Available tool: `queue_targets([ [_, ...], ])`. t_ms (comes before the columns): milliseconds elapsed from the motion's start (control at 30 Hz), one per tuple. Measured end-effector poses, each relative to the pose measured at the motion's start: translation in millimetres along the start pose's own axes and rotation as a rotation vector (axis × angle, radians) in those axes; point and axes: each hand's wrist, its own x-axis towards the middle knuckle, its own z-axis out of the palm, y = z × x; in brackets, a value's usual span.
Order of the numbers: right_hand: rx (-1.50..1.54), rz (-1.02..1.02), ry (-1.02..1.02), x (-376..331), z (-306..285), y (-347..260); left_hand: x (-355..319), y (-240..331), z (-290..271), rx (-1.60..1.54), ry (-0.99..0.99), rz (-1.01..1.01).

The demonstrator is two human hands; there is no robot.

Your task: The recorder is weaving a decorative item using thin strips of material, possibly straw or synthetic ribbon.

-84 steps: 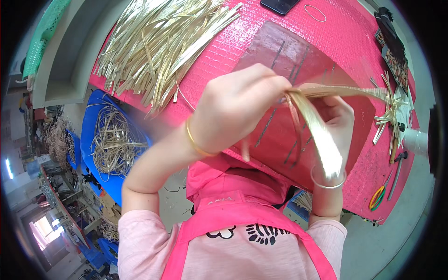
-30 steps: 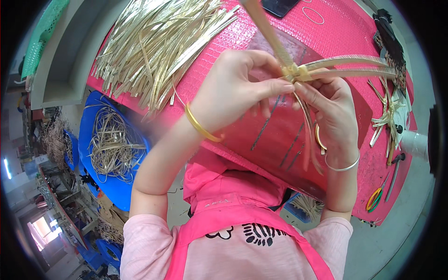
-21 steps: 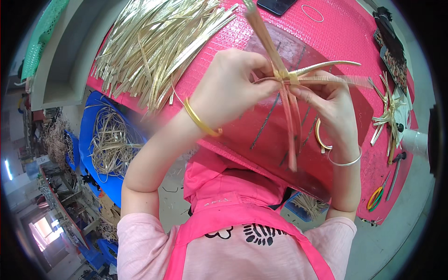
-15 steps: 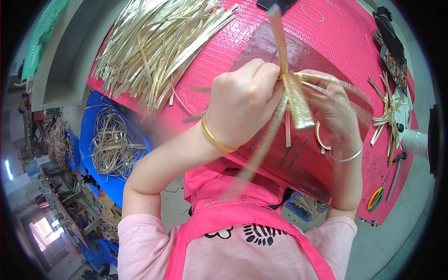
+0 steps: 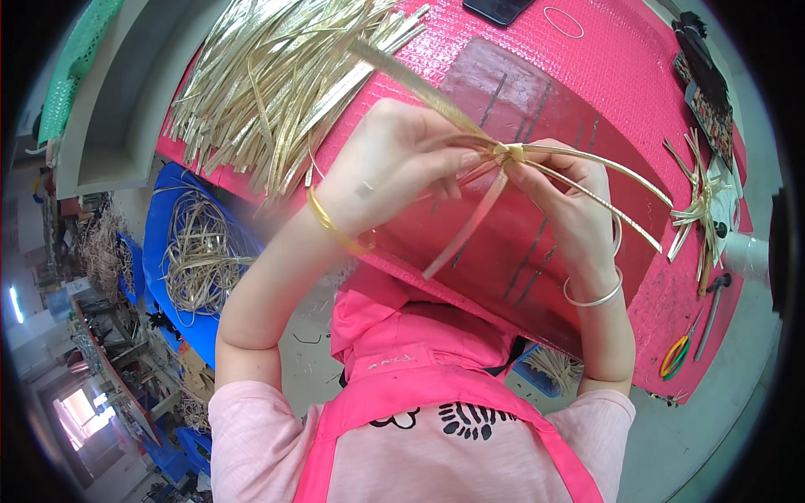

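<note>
Above the desk's near edge, the left hand [image 5: 394, 172] pinches the golden straw strips [image 5: 503, 155] at their knotted crossing (a star-like form seems half tied); the right hand [image 5: 570, 210] closes on the same knot. Tightening looks next, needing a firm pull. Loose strips [image 5: 277, 75] heap the far-left corner.

Bright, even overhead light falling across pink woven plastic table mat [image 5: 620, 92]; shadows staying soft. Fisheye bending edges, black vignette ringing frame. Glare blowing out lower-left doorway. Slight blur softening left hand [image 5: 394, 172].

Head cam (fisheye), downward, close over table [image 5: 604, 75]
</note>
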Motion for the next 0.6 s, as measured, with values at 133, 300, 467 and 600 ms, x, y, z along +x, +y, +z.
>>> queue_targets([
  [133, 0.662, 0.312, -0.164, -5, -6, 3, -1, -6, 2, 0.414, 0.138, 0.472],
  [300, 0.766, 0.162, -0.142, -7, 11, 8, -14, 4, 12, 0.077, 0.165, 0.056],
  [467, 0.491, 0.010, 0.020, -7, 17, 0, -21, 13, 14, -0.417, 0.044, 0.030],
  [600, 0.082, -0.128, 0.140, 0, 20, -3, -12, 2, 11, 0.569, 0.252, 0.439],
])
